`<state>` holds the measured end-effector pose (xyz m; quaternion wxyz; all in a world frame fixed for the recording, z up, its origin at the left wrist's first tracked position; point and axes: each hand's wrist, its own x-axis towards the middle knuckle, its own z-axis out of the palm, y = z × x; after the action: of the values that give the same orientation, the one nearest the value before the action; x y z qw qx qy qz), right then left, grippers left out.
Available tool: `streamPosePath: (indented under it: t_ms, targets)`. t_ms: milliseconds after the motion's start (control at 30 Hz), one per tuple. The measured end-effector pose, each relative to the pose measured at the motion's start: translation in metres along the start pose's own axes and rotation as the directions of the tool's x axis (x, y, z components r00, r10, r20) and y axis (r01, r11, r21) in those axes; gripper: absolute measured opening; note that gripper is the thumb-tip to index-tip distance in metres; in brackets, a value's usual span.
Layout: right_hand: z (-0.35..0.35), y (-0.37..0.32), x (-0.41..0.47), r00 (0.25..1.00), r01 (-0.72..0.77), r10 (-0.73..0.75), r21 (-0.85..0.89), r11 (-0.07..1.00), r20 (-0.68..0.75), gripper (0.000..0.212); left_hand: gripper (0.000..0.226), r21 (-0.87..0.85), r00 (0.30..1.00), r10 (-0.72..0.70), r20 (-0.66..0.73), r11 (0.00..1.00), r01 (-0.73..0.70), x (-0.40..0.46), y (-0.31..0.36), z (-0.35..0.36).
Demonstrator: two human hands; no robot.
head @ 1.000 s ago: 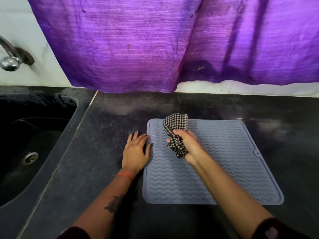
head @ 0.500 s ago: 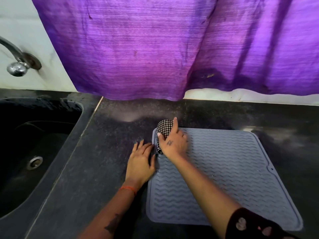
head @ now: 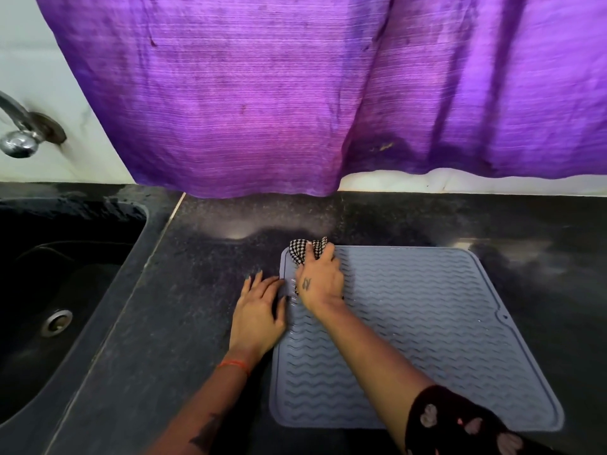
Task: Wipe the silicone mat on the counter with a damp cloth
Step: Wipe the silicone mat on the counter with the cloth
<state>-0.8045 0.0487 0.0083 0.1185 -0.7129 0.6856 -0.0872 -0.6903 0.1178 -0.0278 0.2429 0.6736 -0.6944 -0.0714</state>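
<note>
Gripping the checked cloth (head: pixel 303 250) on the mat (head: pixel 427 323) — right hand (head: pixel 320 280); left hand (head: pixel 258 315) flat, fingers straight

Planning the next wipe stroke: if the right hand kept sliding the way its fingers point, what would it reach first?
Probably the grey silicone mat's far edge, then bare black counter; the right hand meets nothing else visible.

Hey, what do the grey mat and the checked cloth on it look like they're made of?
The mat looks like flexible silicone or rubber: matte grey, moulded zigzag ridges, raised rim. The checked cloth looks like thin woven cotton, black-and-white check, crumpling softly under the right hand; its fibre can't be confirmed.
</note>
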Motion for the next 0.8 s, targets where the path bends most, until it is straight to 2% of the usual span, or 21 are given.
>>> streamPosePath:
  t_ms: [167, 400, 567, 800]
  targets:
    - [-0.009, 0.029, 0.001, 1.0, 0.012, -0.012, 0.02, 1.0, -0.018, 0.047, 0.052, -0.008, 1.0, -0.006, 0.004, 1.0, 0.006, 0.0, -0.001, 0.0]
    - [-0.031, 0.1, 0.002, 0.993, -0.087, 0.088, 0.02, 0.996, -0.082, 0.046, 0.053, -0.009, 1.0, -0.008, -0.001, 1.0, 0.008, 0.0, -0.001, 0.002]
    - [-0.055, 0.164, 0.003, 0.978, -0.183, 0.174, -0.066, 0.981, -0.118, 0.047, 0.053, -0.001, 1.0, -0.011, 0.002, 1.0, 0.011, 0.0, -0.001, 0.003]
    - [-0.074, 0.236, 0.008, 0.949, -0.288, 0.273, -0.077, 0.955, -0.157, 0.048, 0.055, -0.009, 1.0, -0.014, 0.007, 1.0, 0.014, 0.0, -0.001, 0.002]
